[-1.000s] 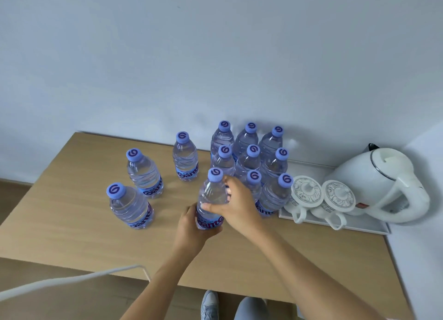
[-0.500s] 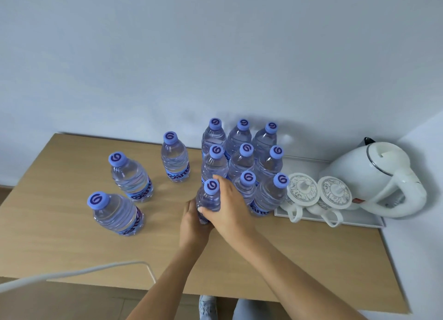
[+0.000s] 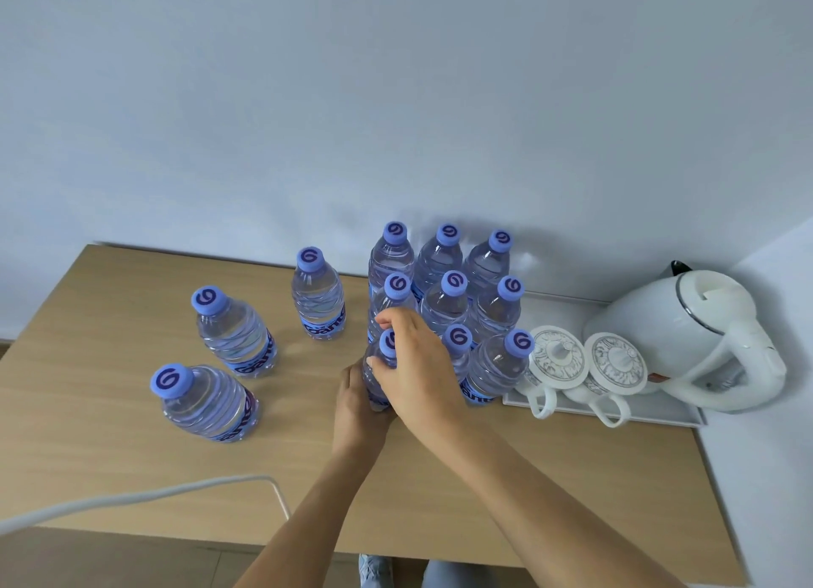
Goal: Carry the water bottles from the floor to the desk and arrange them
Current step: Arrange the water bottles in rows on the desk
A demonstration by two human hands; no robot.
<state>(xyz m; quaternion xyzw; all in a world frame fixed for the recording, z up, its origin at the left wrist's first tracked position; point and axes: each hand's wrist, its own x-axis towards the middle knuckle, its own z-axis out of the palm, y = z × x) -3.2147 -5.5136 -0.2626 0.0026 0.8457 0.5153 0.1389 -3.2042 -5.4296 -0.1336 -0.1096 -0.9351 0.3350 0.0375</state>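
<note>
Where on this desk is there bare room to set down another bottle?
Bare wood lies along the desk's near edge and the far left corner beyond the three loose bottles. It is crowded from the bottle cluster to the tray.

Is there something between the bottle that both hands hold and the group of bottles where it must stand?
Nothing visible. The held bottle, gripped by the left hand and right hand, already stands against the bottle block, at its front left corner.

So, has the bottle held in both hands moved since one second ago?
Yes. The held bottle has gone right and toward the wall: before, a gap showed between it and the bottle block; now it fills the block's front left corner.
</note>
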